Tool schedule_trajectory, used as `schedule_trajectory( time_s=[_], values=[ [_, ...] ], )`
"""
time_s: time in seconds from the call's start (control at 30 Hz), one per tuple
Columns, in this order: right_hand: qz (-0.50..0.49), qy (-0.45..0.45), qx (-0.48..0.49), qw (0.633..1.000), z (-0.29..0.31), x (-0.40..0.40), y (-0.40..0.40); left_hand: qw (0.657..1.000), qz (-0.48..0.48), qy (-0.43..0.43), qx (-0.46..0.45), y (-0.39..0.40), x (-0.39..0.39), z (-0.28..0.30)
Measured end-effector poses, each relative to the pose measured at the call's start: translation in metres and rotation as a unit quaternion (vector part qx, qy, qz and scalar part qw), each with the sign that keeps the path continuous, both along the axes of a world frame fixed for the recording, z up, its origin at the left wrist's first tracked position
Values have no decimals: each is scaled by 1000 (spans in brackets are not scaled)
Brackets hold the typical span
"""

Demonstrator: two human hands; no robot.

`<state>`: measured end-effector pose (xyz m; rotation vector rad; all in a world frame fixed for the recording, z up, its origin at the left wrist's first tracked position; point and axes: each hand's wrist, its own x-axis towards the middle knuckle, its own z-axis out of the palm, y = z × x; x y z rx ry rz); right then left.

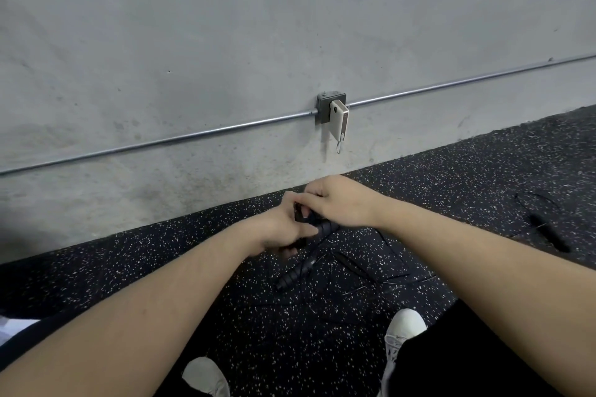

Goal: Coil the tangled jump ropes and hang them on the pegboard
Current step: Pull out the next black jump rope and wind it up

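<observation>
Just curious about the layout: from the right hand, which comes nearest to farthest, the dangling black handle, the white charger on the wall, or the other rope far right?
From the right hand:
1. Dangling black handle, just below.
2. White charger, above on the wall.
3. Other rope, far right on the floor.

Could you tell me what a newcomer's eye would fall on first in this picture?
Probably the two hands meeting mid-frame: the left hand and right hand both grip a black jump rope handle above the speckled floor. Next, the pale device hanging from the outlet box on the grey wall, and a second handle dangling below the hands.
</observation>
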<state>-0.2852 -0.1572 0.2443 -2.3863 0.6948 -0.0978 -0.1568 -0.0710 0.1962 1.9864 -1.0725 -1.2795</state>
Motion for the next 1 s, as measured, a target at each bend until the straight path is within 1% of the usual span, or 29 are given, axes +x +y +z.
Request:
schedule_trajectory(
  time_s=[0.07,0.1,0.2,0.3,0.37,0.47,0.5,0.6,0.67,0.73,0.83,0.93,1.0],
  values=[
    [-15,-22,22,999,-2,-1,3,993,79,88,-31,-3,5,2],
    [-20,-33,23,999,-3,0,5,983,120,133,-49,-6,7,5],
    [-28,-62,19,998,-4,5,14,940,228,233,-105,-12,11,12],
    [-61,-72,57,994,1,7,14,898,280,304,-153,-14,21,17],
    [-93,-77,97,988,3,5,7,879,285,340,-172,-12,24,21],
    [-142,-93,178,969,5,2,-4,873,253,376,-181,-6,25,26],
    [-142,-91,211,963,7,0,-7,874,236,386,-178,-3,24,28],
    [-87,-69,279,954,14,-6,-8,870,188,419,-180,7,23,36],
    [-72,-92,316,941,18,-8,-6,866,161,435,-185,12,24,43],
    [-78,-125,338,930,20,-8,-4,866,135,444,-188,16,25,48],
    [-97,-156,343,921,23,-8,-2,860,113,454,-203,19,22,53],
    [-124,-180,331,918,20,-6,-4,853,141,453,-216,16,16,57],
    [-143,-206,345,905,18,-5,-3,853,174,438,-225,15,9,58]
  ],
)
